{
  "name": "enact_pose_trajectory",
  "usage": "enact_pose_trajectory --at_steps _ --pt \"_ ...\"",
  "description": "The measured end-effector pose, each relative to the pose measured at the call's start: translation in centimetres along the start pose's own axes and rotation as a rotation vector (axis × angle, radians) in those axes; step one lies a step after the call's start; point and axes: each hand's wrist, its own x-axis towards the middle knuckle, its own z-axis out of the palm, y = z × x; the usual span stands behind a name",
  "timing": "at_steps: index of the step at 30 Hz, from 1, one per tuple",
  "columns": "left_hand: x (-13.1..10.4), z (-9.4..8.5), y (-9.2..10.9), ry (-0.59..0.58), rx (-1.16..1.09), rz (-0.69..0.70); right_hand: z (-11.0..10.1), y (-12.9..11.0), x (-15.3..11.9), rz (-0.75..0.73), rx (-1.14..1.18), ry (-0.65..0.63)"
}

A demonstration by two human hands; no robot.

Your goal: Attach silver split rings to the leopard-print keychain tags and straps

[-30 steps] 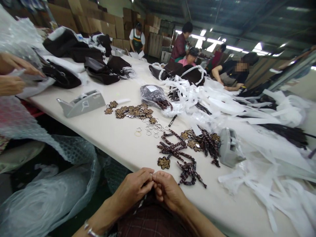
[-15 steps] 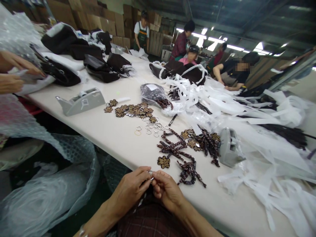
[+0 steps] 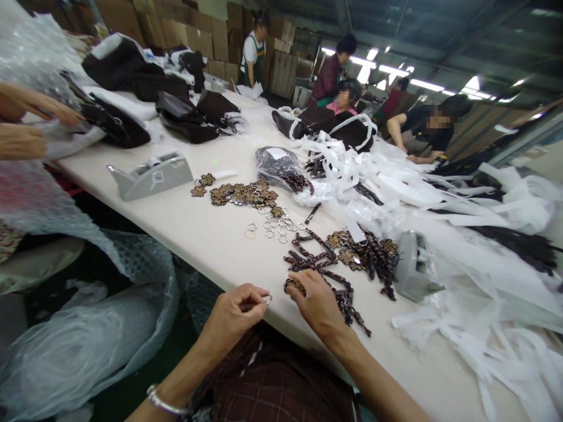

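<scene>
My left hand pinches a ring; at its two o'clock my right hand touches a flower tag, grip unclear. Likely pickup step; next requires firm pinch.

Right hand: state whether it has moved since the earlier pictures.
Yes: judged against the tape dispenser on the right, the right hand has moved forward to the spotted flower piece.

Pinched in left hand: ring, silver, curved, projecting past the fingertips. Between thumb and fingers of right hand: tag, scalloped, tan with dark spots, partly hidden by the grip.
</scene>
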Motion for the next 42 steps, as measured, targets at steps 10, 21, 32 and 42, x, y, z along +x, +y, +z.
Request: enact_pose_trajectory --at_steps 10,21,32,42 --pt "0.9 0.2 -0.4 0.02 -0.108 -0.037 0.4 1.2 1.7 -0.034 -0.285 -0.194" --pt "1.3 1.4 0.0 0.011 -0.133 -0.034 -2.4 -0.6 0.6 0.405 0.688 -0.364" --pt "1.3 2.4 0.4 -0.018 -0.196 -0.008 -4.2 -3.0 -0.5 0.36 0.712 -0.404" --pt "1.0 1.9 0.8 -0.012 -0.191 -0.005 -3.6 -4.3 0.1 0.309 0.594 -0.391"
